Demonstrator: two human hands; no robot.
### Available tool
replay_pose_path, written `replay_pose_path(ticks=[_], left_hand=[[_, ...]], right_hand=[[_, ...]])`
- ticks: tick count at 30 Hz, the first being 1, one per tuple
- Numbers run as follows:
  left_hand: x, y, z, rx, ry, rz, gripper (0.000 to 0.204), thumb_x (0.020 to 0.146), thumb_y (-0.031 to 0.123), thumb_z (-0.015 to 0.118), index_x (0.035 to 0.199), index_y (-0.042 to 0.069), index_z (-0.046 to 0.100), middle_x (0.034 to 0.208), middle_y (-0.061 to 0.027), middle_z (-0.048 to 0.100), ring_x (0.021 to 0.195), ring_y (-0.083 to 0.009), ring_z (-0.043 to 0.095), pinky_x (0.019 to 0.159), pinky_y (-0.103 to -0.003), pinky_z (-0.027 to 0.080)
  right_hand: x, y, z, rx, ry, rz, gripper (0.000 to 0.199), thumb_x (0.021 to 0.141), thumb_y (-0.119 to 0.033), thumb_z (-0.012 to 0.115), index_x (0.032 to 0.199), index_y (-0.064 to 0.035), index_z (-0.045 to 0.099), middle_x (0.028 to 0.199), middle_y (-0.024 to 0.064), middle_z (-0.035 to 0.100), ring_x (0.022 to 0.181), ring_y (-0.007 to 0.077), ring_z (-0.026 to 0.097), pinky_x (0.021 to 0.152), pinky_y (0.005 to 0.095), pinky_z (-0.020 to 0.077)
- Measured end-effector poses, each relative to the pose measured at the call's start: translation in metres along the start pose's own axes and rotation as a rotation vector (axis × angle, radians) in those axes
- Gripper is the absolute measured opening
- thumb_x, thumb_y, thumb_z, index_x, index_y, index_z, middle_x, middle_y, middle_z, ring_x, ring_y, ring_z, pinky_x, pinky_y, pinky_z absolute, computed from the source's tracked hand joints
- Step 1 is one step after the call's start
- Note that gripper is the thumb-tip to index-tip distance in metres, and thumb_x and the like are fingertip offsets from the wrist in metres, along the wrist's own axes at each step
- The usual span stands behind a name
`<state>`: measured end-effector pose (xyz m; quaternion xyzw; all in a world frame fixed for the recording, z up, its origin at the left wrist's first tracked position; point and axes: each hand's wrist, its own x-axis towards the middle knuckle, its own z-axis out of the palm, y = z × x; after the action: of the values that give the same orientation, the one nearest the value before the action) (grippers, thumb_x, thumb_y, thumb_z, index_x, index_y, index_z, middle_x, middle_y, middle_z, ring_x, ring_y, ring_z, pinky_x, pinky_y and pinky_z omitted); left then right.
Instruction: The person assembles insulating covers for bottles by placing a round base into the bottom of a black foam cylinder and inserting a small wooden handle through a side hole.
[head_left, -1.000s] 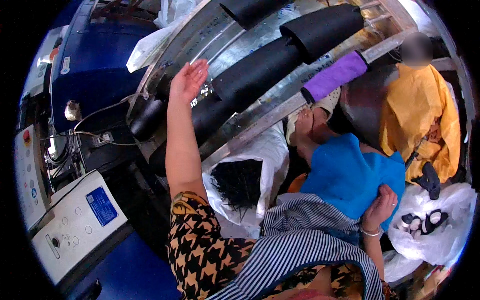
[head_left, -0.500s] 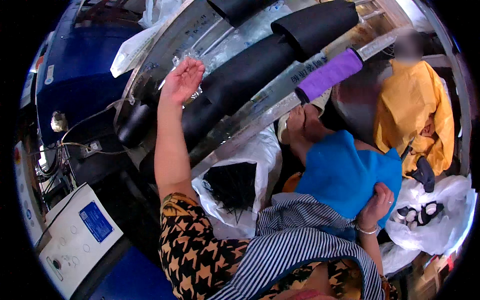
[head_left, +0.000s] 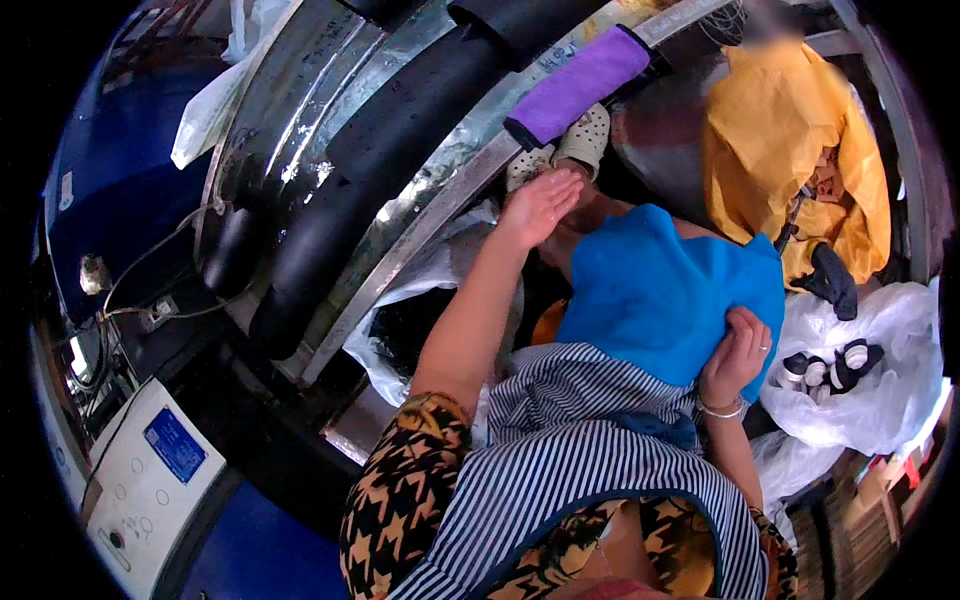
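Against your apron lay the blue cloth, your right hand curled on its right side, whether gripping you could not tell. Well apart, your left hand was spread and empty near its upper left edge. Beyond, a purple roll covered part of the metal rail.

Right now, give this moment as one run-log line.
left hand: open, empty | right hand: touching blue cloth on lap, grip unclear | purple cloth wrap: on grey metal rail
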<state>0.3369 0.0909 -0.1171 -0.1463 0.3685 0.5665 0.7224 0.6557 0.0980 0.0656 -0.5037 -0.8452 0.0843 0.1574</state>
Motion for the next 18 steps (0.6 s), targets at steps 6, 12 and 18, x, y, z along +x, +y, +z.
replay_pose_path(ticks=[6, 12, 18], left_hand=[[0.052, -0.007, -0.040, 0.172, 0.250, 0.173, 0.052, 0.102, 0.028, 0.041, 0.144, -0.001, 0.032, 0.150, -0.0164, 0.033, 0.138, -0.0274, 0.033, 0.113, -0.038, 0.029], [-0.126, 0.100, 0.073, 0.510, -0.201, 0.190, 0.053, 0.097, 0.034, 0.047, 0.135, -0.003, 0.045, 0.135, -0.0177, 0.052, 0.124, -0.0279, 0.051, 0.108, -0.040, 0.037], [-0.171, 0.272, 0.016, 0.652, 0.367, 0.670, 0.044, 0.102, 0.028, 0.042, 0.130, -0.006, 0.048, 0.136, -0.0199, 0.051, 0.128, -0.0283, 0.048, 0.110, -0.039, 0.036]], right_hand=[[0.004, 0.006, -0.001, 0.024, -0.023, -0.012, 0.021, 0.077, 0.003, 0.052, 0.097, 0.0006, 0.058, 0.100, 0.0156, 0.062, 0.088, 0.0329, 0.056, 0.079, 0.0409, 0.0412], [-0.001, 0.009, 0.003, 0.007, -0.027, 0.006, 0.021, 0.078, 0.002, 0.051, 0.098, 0.0006, 0.058, 0.101, 0.0159, 0.062, 0.088, 0.0331, 0.056, 0.080, 0.0409, 0.0411], [0.004, 0.002, 0.003, 0.003, -0.052, -0.002, 0.021, 0.077, 0.002, 0.051, 0.097, 0.0006, 0.058, 0.101, 0.0167, 0.062, 0.089, 0.0334, 0.056, 0.080, 0.0412, 0.0413]])
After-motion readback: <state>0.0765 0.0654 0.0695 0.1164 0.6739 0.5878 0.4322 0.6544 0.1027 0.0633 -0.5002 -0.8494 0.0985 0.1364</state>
